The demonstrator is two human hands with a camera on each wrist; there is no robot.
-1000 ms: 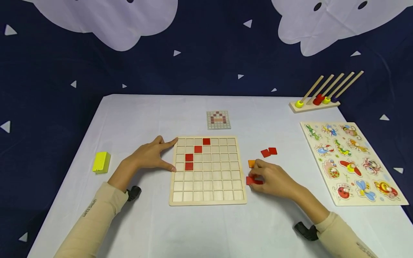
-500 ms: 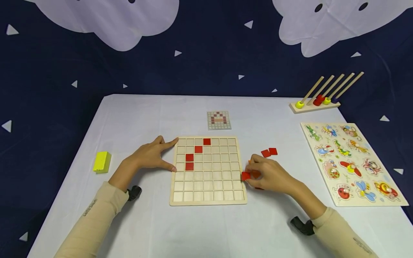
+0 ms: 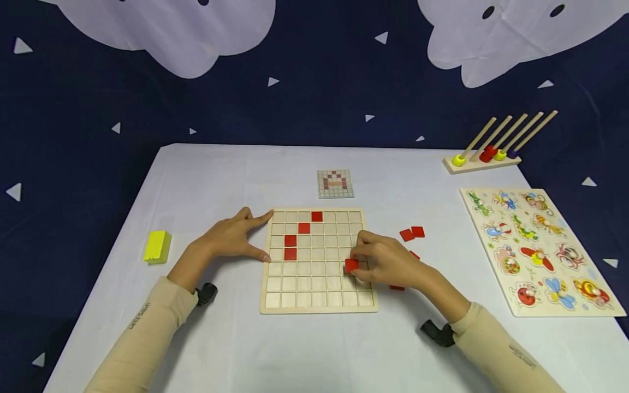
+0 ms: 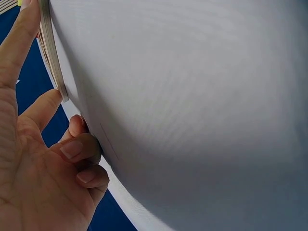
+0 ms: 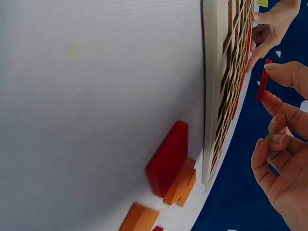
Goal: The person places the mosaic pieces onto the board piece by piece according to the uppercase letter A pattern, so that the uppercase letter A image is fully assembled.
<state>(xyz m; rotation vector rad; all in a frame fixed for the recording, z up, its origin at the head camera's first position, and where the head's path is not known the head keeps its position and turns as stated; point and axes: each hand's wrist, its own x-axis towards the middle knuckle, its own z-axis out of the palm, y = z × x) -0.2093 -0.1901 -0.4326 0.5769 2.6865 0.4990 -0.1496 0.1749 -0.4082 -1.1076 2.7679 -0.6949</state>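
The right hand pinches a red square tile between thumb and finger, over the right part of a wooden grid board. In the right wrist view that tile is held edge-on, above the grid. Along the board's left side, the left hand has thumb and index finger spread, their tips at the edge and upper corner. Its other fingers are curled in the left wrist view, beside the board's rim. Several red tiles sit in grid cells, rising diagonally to the top row.
Loose red tiles lie right of the board, some partly behind the right hand; orange tiles show there too. A pattern card lies behind the board. A yellow block is left; an insect puzzle and peg stand are right.
The right hand has moved left from the loose tiles to above the board, carrying a red tile. The left hand stays at the board's left edge.
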